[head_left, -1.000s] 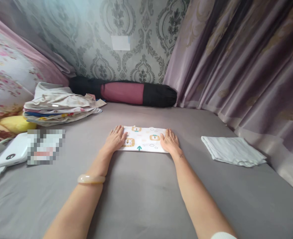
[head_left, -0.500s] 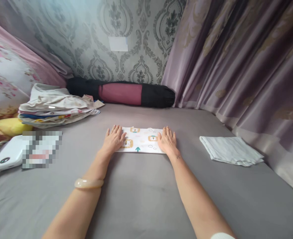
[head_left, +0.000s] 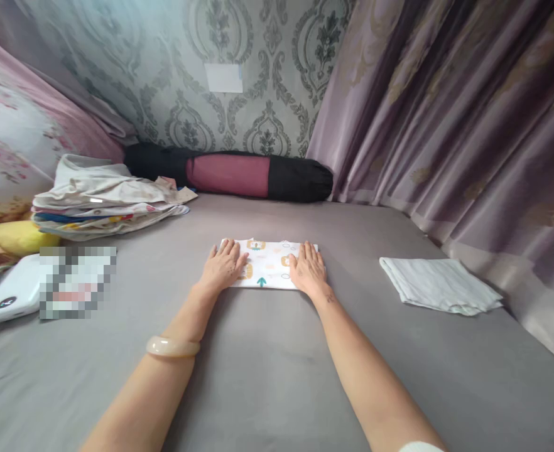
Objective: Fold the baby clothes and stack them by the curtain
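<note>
A folded white cloth [head_left: 268, 263] printed with orange lions and a green arrow-like plant lies flat on the grey bed sheet [head_left: 262, 364]. My left hand [head_left: 223, 263] rests palm down on its left end, fingers stretched forward. On the right end lies my right hand [head_left: 308, 269], also flat with its fingers extended. Both palms touch the fabric and hide its two ends. A pale bangle [head_left: 173, 347] circles my left forearm.
Right of my hands lies a folded pale striped cloth [head_left: 439, 284]. A pile of folded clothes [head_left: 102, 201] sits back left, near a white power bank [head_left: 16, 289] and a blurred-out item [head_left: 79, 282]. A black and maroon roll [head_left: 230, 174] lies along the wall, beside purple curtains [head_left: 428, 113].
Both hands have slid inward a little over the printed cloth, the left one to the right and the right one to the left. The cloth itself stays in place.
</note>
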Demonstrator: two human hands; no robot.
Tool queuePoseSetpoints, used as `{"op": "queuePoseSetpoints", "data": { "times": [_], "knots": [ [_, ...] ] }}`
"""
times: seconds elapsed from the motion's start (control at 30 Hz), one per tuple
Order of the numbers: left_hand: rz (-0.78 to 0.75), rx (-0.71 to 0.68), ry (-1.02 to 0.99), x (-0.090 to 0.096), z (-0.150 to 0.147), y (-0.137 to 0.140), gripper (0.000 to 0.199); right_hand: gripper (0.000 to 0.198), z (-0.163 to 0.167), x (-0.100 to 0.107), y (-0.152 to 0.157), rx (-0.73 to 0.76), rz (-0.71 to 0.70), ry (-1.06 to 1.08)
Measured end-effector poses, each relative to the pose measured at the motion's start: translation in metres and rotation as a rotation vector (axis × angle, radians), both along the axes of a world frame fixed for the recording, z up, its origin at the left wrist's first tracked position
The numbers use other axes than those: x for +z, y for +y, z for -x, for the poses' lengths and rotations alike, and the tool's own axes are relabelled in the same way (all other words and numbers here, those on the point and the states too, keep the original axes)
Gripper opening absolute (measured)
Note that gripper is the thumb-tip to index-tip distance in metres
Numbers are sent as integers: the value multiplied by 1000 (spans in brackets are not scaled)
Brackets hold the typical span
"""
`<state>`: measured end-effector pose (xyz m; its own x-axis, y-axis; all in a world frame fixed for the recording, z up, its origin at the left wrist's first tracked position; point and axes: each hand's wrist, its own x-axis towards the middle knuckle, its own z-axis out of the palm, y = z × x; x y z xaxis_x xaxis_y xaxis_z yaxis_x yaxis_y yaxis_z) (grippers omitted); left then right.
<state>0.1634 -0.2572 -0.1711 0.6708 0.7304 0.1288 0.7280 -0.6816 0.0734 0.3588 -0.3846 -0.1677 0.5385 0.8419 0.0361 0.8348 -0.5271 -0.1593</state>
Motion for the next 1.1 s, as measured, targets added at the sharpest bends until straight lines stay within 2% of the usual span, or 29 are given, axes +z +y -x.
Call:
{"op": "queuePoseSetpoints", "data": {
  "times": [0.3, 0.57, 0.77, 1.1],
  "knots": [
    [-15, -3, -6, 0, 0, -1, 51, 64, 0, 2, 0, 5, -15, 7],
    [-146, -53, -104, 1, -11, -11, 53, 59, 16, 4, 4, 83, -113, -38],
    [-40, -123, -105, -6, -20, -17, 53, 57, 23, -2, 6, 112, -104, -13],
    [11, -107, -85, -6, -19, -17, 55, 56, 22, -5, 5, 104, -100, -16]
  ]
}}
